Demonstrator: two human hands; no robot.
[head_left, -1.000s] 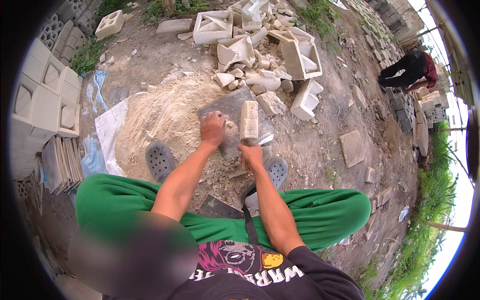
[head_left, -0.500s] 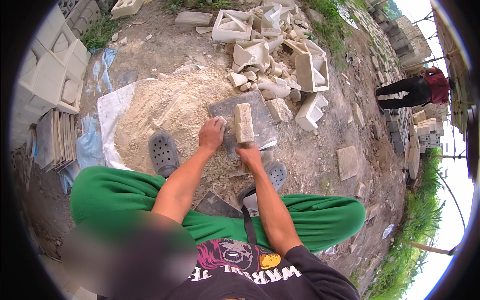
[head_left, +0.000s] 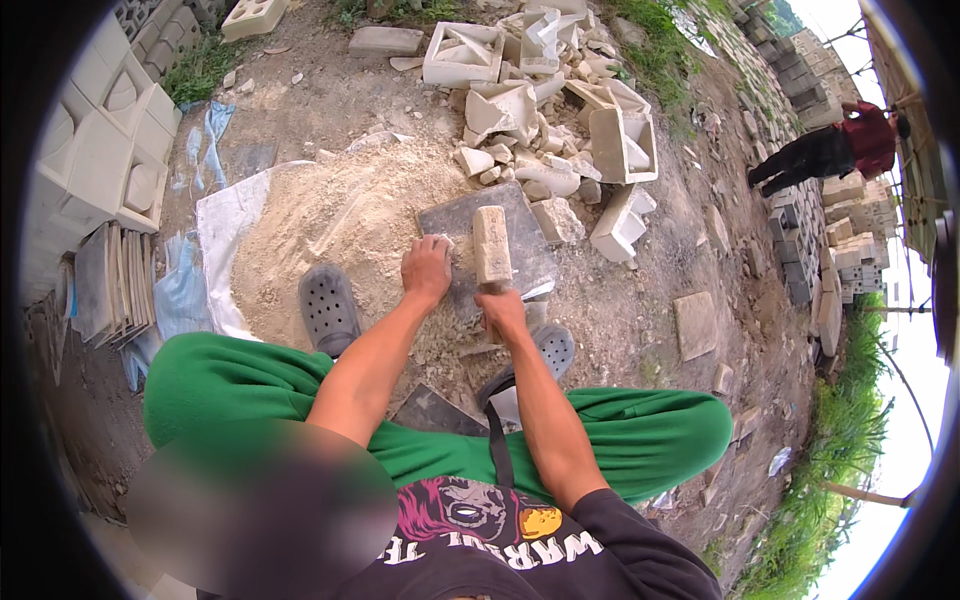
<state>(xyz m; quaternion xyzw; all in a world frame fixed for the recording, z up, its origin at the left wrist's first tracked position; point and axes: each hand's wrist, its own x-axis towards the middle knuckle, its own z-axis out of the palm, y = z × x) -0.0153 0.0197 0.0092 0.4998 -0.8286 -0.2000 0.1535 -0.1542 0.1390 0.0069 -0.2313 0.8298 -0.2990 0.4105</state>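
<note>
Both forearms reach forward and down, left hand pressed flat with fingers curled, right hand fisted.

Handle of mallet hidden inside right hand. Slab partly covered by mallet head and left hand. Left fingertips lost in sand; held object, if any, unclear. Distant person too small for detail. Blocks cropped at left rim.

green trousers, a black short-sleeved t-shirt with a pink-haired skull print and pale lettering, grey perforated clogs, bare forearms, and a dark strap hanging from the neck.
</note>
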